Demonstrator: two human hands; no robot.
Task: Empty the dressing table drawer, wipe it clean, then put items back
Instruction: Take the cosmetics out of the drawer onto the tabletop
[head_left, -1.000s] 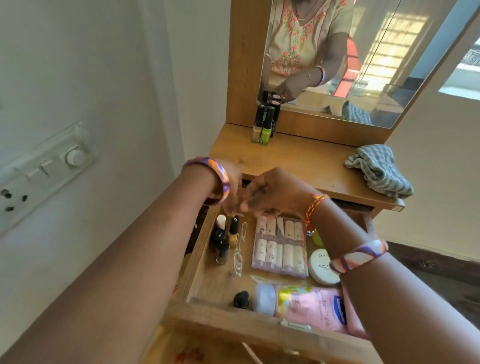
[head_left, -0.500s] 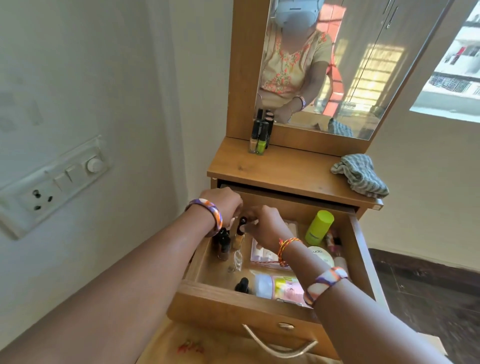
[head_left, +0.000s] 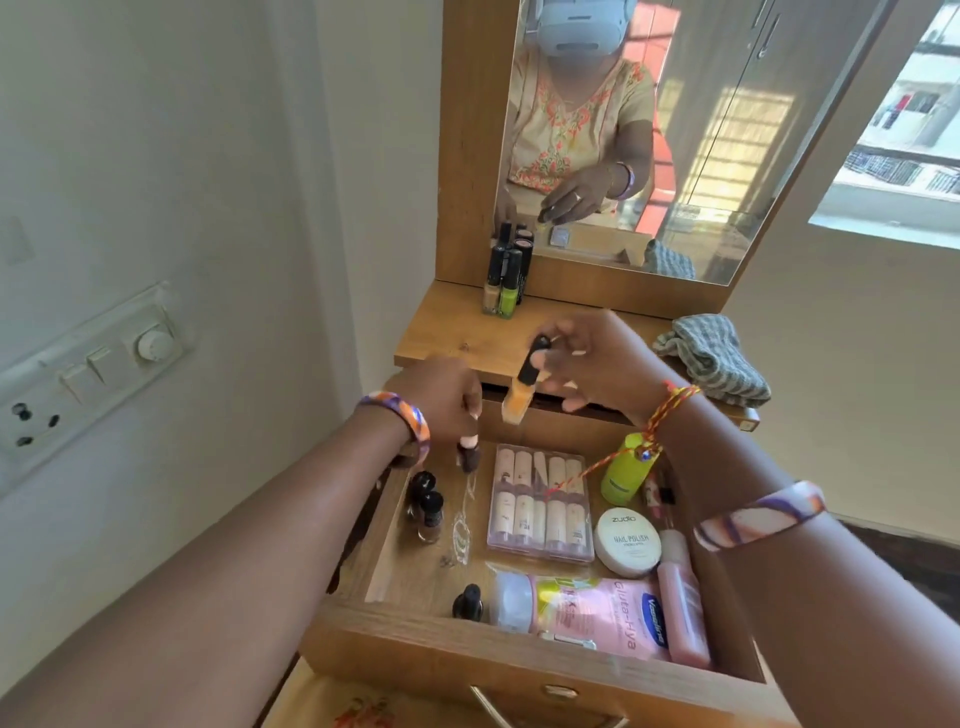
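Observation:
The wooden drawer (head_left: 519, 670) stands pulled out, full of cosmetics. My right hand (head_left: 597, 358) hangs above its back edge, gripping an orange nail polish bottle (head_left: 519, 397) by its black cap. My left hand (head_left: 447, 400) is lower and to the left, fingers closed on a small dark bottle with a pink cap (head_left: 469, 452). Inside lie a clear tube set (head_left: 540, 504), a white nail polish remover jar (head_left: 627, 542), a green bottle (head_left: 626, 467), a pink lotion tube (head_left: 597, 618) and dark nail polish bottles (head_left: 426, 506).
On the tabletop (head_left: 447, 338) stand several nail polish bottles (head_left: 504, 283) against the mirror (head_left: 675, 130), and a striped cloth (head_left: 711, 358) lies at the right. A switchboard (head_left: 88, 364) is on the left wall. A metal drawer handle (head_left: 545, 719) sticks out in front.
Both hands rose out of the drawer's back left corner, each lifting a small bottle. The right hand now is at tabletop height. The camera tilted up a little.

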